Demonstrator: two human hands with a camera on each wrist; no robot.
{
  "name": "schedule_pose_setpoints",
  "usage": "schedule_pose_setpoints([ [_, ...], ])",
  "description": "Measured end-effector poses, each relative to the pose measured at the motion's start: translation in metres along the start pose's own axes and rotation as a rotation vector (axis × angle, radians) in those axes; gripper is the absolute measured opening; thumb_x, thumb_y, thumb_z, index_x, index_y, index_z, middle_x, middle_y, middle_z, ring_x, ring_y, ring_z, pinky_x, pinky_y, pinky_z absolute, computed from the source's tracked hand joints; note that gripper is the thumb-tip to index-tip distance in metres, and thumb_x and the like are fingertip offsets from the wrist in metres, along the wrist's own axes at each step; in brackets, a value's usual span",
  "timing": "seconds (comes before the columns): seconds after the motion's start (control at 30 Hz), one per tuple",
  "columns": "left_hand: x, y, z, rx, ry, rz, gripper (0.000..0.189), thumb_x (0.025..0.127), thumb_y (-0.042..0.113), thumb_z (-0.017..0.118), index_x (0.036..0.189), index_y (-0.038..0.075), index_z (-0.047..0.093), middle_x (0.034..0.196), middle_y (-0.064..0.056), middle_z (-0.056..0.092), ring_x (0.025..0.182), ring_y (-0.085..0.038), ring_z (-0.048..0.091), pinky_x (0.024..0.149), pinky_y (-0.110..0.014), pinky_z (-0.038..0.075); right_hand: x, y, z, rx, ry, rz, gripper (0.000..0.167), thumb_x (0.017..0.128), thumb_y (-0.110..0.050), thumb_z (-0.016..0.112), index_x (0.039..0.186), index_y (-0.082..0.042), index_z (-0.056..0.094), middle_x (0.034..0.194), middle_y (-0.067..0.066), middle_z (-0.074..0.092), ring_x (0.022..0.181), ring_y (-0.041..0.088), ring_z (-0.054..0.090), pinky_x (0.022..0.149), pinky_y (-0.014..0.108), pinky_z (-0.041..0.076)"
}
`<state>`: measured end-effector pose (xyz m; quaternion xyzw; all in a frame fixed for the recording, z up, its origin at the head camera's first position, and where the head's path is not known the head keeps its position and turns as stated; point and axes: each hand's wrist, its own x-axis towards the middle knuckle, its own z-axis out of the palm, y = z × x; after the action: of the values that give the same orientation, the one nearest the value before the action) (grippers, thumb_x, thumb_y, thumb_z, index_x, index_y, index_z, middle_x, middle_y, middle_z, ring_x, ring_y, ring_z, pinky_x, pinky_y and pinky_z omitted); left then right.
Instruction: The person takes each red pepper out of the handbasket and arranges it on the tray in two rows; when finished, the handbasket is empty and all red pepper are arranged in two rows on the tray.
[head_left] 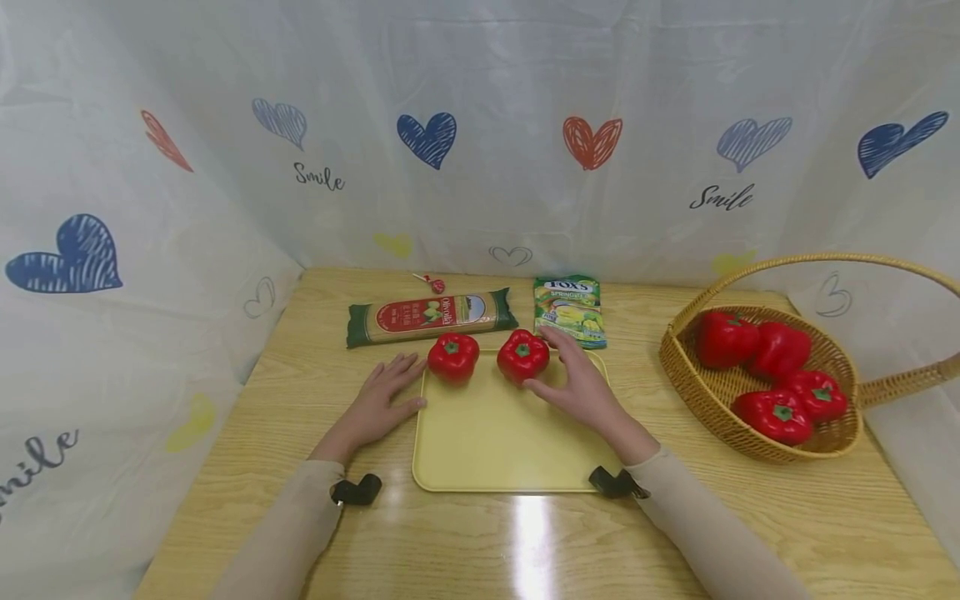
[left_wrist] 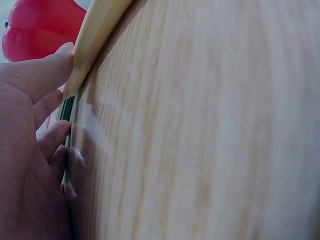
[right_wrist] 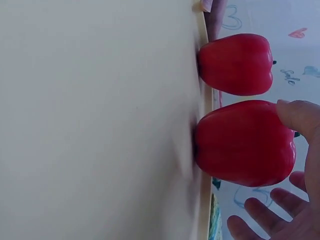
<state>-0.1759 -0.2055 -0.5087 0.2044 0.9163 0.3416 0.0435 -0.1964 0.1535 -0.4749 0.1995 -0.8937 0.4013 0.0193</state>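
Note:
Two red bell peppers stand upright at the far side of a yellow tray [head_left: 495, 450], a left pepper [head_left: 452, 360] and a right pepper [head_left: 517, 367]. My left hand [head_left: 378, 404] rests beside the tray's left edge, fingers spread, with the thumb against the rim in the left wrist view. Around the right pepper, my right hand [head_left: 581, 390] is spread loosely. In the right wrist view its thumb [right_wrist: 299, 115] overlaps the upper part of that pepper, while the other fingers [right_wrist: 262, 215] stand apart from it.
A wicker basket [head_left: 693, 412] with several red bell peppers stands at the right, its tall handle arching up. Behind the tray lie a pasta packet [head_left: 397, 319], a green candy bag [head_left: 570, 308] and a lollipop [head_left: 435, 285]. A patterned curtain [head_left: 510, 200] borders the table.

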Motion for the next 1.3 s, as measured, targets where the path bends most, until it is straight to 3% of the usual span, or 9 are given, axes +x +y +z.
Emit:
schedule_pose_setpoints([
  [0.63,0.000,-0.001,-0.001,-0.009,-0.021,-0.021,0.067,0.099,0.036,0.066,0.156,0.011,0.041,0.165,-0.014,0.030,0.156,-0.033,0.014,0.126,-0.053,0.000,-0.016,0.005,-0.017,-0.013,0.018,0.012,0.082,0.091,-0.030,0.079,0.156,-0.006,0.036,0.158,0.015,0.037,0.135,0.035,0.047,0.111,0.054,0.044],
  [1.3,-0.001,-0.002,0.001,0.003,0.011,0.011,0.067,0.099,0.035,0.066,0.155,0.008,0.042,0.163,-0.018,0.032,0.154,-0.039,0.017,0.125,-0.057,0.003,-0.037,0.014,-0.041,-0.076,0.057,0.022,0.077,0.093,-0.028,0.077,0.155,-0.008,0.038,0.156,0.016,0.038,0.133,0.035,0.048,0.107,0.056,0.046],
])
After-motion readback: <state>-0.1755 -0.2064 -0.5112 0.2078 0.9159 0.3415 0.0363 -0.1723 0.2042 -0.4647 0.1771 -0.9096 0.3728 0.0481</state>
